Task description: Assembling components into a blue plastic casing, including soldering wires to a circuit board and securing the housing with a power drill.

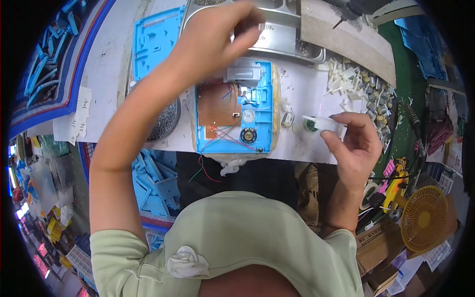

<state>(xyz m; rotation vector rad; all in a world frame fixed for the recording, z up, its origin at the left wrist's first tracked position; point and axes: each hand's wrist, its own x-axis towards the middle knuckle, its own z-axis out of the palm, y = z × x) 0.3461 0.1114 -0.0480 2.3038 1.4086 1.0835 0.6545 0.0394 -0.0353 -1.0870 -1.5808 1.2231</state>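
A blue plastic casing (268, 104) lies open on the table in front of me, holding a brown circuit board (217, 106), a round black speaker (248, 135) and thin red and green wires. My left hand (222, 32) reaches above the metal tray (282, 38) beyond the casing. Its fingers are curled and blurred, so what they hold, if anything, cannot be made out. To the right of the casing, my right hand (358, 141) pinches a white plastic part (324, 123) between thumb and fingers. A small green round piece (310, 124) shows at that part's left end.
Several white plastic pieces (341, 76) and small metal motors (378, 106) are heaped at the right. A blue panel (153, 42) lies at the far left, near a round container of small screws (166, 121). A tool with a thin tip (339, 23) hangs at the far right.
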